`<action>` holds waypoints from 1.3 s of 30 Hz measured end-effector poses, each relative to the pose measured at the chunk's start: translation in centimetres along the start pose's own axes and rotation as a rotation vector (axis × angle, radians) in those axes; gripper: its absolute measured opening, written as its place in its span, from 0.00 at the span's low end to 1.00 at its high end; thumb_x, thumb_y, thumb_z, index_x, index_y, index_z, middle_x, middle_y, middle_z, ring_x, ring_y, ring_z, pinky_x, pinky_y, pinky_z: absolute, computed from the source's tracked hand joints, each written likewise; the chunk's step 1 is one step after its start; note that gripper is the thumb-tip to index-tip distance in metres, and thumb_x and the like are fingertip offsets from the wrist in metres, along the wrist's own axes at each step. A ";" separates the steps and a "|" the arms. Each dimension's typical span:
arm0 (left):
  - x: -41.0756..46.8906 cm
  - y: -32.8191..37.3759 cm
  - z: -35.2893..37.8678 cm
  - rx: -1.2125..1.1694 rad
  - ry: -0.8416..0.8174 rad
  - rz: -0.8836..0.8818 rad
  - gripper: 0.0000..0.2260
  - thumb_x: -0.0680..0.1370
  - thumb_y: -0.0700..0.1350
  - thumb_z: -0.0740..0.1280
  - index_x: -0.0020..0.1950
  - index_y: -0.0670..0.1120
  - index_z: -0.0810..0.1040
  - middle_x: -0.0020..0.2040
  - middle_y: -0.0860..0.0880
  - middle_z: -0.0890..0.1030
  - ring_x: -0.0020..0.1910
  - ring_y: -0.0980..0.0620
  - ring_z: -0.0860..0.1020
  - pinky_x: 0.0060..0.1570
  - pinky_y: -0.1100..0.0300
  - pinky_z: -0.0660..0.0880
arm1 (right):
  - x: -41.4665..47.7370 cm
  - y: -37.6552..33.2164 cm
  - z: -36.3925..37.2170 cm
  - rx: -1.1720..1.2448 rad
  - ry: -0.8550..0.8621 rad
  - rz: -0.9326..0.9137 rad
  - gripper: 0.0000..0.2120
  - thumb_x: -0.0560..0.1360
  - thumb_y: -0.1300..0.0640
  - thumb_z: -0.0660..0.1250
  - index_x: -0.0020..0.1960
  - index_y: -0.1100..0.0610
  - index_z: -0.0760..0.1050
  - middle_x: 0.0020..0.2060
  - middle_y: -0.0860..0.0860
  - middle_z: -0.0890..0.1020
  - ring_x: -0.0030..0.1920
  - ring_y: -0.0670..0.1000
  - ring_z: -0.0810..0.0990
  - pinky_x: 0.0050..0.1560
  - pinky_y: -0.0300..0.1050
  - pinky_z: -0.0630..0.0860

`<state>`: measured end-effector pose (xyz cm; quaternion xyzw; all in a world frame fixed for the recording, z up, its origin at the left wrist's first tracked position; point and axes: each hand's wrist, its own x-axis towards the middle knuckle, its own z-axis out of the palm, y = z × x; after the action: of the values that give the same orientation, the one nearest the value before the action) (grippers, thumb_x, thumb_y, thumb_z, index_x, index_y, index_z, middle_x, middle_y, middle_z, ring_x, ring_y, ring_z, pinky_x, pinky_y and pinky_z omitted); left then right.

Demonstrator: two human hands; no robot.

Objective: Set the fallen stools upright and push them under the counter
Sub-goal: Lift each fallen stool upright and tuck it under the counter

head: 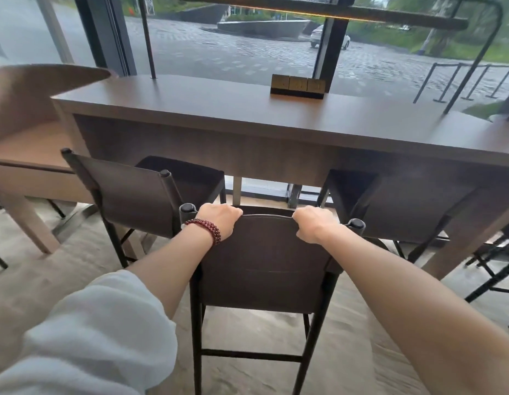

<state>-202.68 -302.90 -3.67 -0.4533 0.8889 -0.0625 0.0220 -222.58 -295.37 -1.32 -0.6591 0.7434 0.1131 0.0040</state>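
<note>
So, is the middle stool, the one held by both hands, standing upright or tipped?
Upright: the middle stool has legs pointing down and backrest on top, gripped by the left hand and right hand.

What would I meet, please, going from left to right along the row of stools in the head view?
left stool → left hand → right hand → right stool. Both hands grip the backrest of the middle stool, which spans them.

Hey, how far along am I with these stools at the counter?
Done: the left stool and right stool stand upright, seats under the counter. In hand: left hand and right hand hold the middle stool by its backrest, upright. Left: push it under.
</note>
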 end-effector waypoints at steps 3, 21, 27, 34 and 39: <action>2.0 -0.8 -0.6 0.027 0.004 0.047 0.09 0.77 0.39 0.60 0.56 0.47 0.74 0.55 0.45 0.80 0.55 0.43 0.78 0.50 0.55 0.71 | 1.7 0.5 -0.7 -0.014 -0.017 0.008 0.05 0.75 0.61 0.61 0.51 0.56 0.73 0.56 0.57 0.78 0.57 0.60 0.78 0.47 0.47 0.69; 7.8 -3.5 -1.8 0.058 0.039 0.197 0.08 0.77 0.41 0.61 0.54 0.45 0.75 0.53 0.46 0.81 0.53 0.44 0.79 0.48 0.55 0.71 | 7.5 2.2 -2.0 -0.095 0.000 0.039 0.09 0.76 0.59 0.63 0.55 0.58 0.75 0.55 0.56 0.79 0.56 0.58 0.78 0.47 0.46 0.69; 8.6 -3.8 -2.0 0.057 -0.002 0.225 0.08 0.76 0.40 0.61 0.54 0.45 0.75 0.54 0.45 0.80 0.53 0.43 0.79 0.44 0.57 0.68 | 8.2 2.3 -2.1 -0.082 -0.040 0.031 0.08 0.75 0.60 0.63 0.53 0.58 0.75 0.55 0.56 0.79 0.56 0.59 0.78 0.44 0.45 0.68; 9.8 -3.4 0.1 0.069 0.013 0.217 0.08 0.77 0.39 0.59 0.54 0.45 0.74 0.53 0.45 0.80 0.52 0.42 0.79 0.42 0.56 0.67 | 8.9 2.4 0.2 -0.087 0.022 0.034 0.09 0.76 0.62 0.60 0.54 0.57 0.76 0.53 0.55 0.80 0.55 0.58 0.79 0.47 0.46 0.70; 11.5 -2.1 3.1 0.081 -0.005 0.196 0.11 0.76 0.35 0.58 0.54 0.45 0.75 0.54 0.45 0.81 0.54 0.42 0.79 0.43 0.57 0.65 | 10.7 2.4 3.8 -0.040 0.038 0.102 0.13 0.74 0.67 0.58 0.54 0.57 0.76 0.53 0.55 0.81 0.55 0.59 0.80 0.49 0.47 0.73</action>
<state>-207.45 -313.65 -6.27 -0.3631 0.9257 -0.0947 0.0484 -226.87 -304.94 -6.34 -0.6224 0.7736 0.1154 -0.0290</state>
